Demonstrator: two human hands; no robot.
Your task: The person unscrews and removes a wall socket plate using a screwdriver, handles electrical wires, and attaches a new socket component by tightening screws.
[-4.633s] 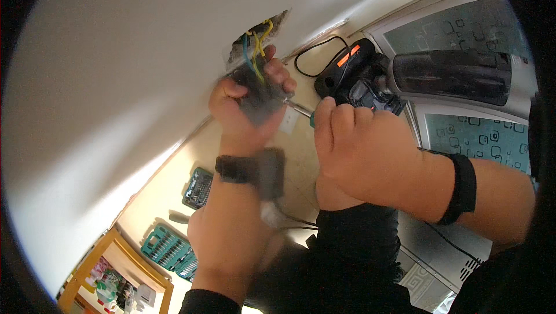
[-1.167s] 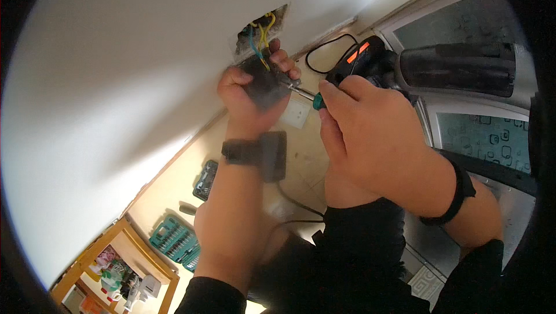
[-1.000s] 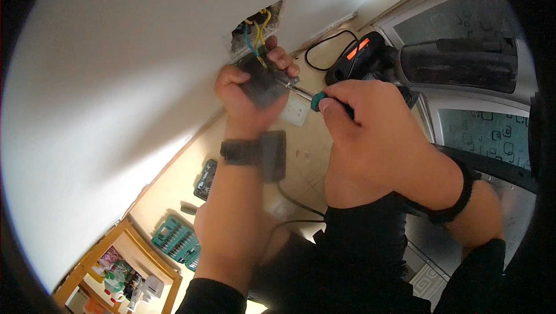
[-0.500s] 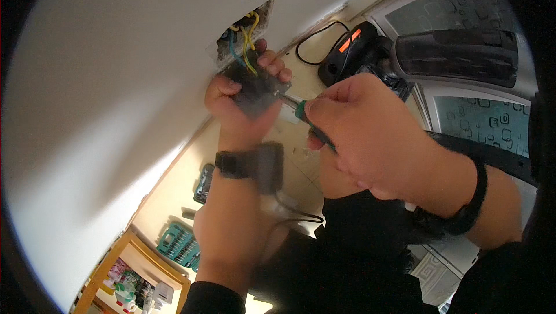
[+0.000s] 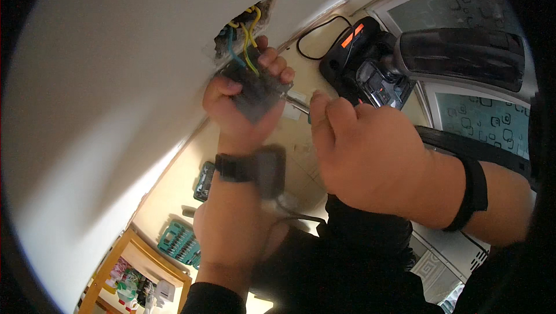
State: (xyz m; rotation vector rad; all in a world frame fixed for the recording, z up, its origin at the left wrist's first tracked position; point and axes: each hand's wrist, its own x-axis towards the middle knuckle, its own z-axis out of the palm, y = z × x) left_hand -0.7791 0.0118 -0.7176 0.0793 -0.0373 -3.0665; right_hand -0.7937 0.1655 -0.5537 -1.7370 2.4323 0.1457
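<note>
My left hand grips a dark, square wall socket by its edges, thumb on one side and fingers on the other. Blue and yellow wires run from its back into a rough opening in the white wall. My right hand is closed round the handle of a screwdriver. The metal shaft shows, and its tip meets the socket's right side. Most of the handle is hidden behind my fingers, and the fine detail at the tip is blurred.
A black appliance with a cable lies on the floor at the far right, beside patterned glass panels. At the lower left are a green tool case, a smaller dark case and a wooden shelf with bottles.
My right hand has turned about the screwdriver, its knuckles now facing up and covering the green handle. The left hand and the socket have barely moved.
</note>
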